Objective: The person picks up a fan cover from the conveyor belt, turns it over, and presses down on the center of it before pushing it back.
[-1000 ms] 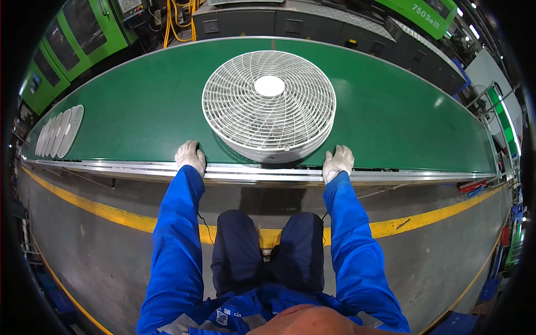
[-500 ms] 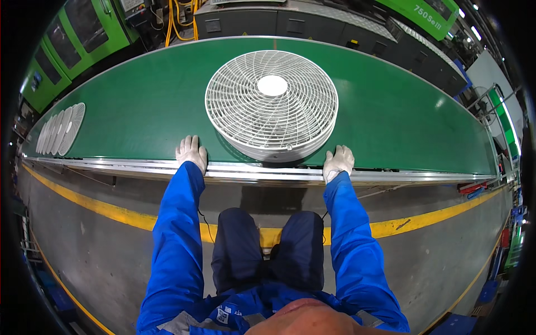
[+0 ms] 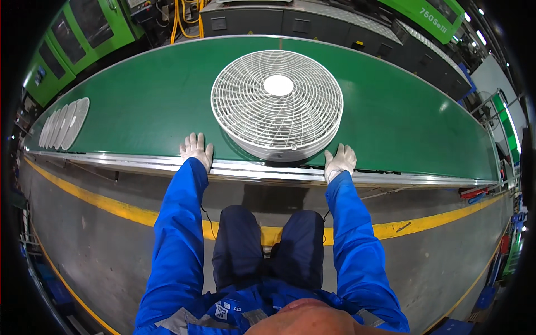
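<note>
A stack of round white fan grilles (image 3: 312,120) with a solid white disc at its centre lies on the green conveyor belt (image 3: 151,100) in front of me. My left hand (image 3: 196,152), in a pale glove, rests open at the belt's near edge, left of the stack and apart from it. The fingers are spread and hold nothing. Right of the stack, my right hand (image 3: 340,161), gloved too, lies open and empty on the same edge, close to the stack's lower right side.
A metal rail (image 3: 262,169) runs along the belt's near edge. Several more white grilles (image 3: 75,124) stand in a row at the far left. Green machines (image 3: 84,33) and dark grey cabinets (image 3: 312,25) stand behind the belt. A yellow line (image 3: 128,211) crosses the floor near my legs.
The whole view has shifted slightly, so the belt and grilles appear a little further right. My left hand's thumb and fingers are more spread. Both hands remain at the belt's edge.
</note>
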`<state>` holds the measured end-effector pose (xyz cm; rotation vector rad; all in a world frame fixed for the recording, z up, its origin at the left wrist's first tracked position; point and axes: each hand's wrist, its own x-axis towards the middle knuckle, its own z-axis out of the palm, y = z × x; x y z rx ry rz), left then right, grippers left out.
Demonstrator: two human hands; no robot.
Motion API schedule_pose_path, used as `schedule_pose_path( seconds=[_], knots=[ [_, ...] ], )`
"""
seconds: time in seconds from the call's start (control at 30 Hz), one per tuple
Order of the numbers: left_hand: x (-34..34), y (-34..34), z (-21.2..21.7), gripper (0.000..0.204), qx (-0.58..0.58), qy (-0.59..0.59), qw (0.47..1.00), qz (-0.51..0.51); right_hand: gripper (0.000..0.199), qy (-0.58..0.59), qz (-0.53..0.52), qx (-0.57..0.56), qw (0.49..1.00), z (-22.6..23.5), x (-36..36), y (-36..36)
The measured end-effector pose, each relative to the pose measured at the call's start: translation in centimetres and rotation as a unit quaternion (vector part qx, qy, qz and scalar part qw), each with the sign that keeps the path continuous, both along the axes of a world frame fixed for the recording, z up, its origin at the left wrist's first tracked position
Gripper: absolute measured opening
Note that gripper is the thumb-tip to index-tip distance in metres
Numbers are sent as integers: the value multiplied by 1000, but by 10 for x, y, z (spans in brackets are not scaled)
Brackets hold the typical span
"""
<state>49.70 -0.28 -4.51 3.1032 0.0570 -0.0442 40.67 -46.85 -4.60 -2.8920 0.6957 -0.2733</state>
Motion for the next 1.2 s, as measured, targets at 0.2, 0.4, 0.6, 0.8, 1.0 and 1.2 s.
schedule_pose_path(
  seconds=[0.2, 0.4, 0.6, 0.8, 1.0, 1.2],
  knots=[
    [-5, 0, 6, 71, 10, -17, 1000, -13, 80, 99, 14, -37, 994, 6, 2, 10],
    [12, 3, -12, 73, -1, -41, 999, -15, 82, 126, 6, -71, 989, 22, -1, 8],
    [17, -3, -6, 66, 25, -10, 999, -47, 84, 94, 22, -48, 994, 37, 0, 0],
    [25, 16, -40, 71, 71, -24, 996, -40, 89, 105, -10, 53, 993, 47, -1, 5],
    [28, 12, -49, 72, 113, 10, 992, -53, 92, 68, -16, 78, 994, 41, -15, 0],
    [28, 19, -46, 72, 99, 3, 994, -35, 93, 50, -2, 70, 996, 37, -9, 8]
  ],
)
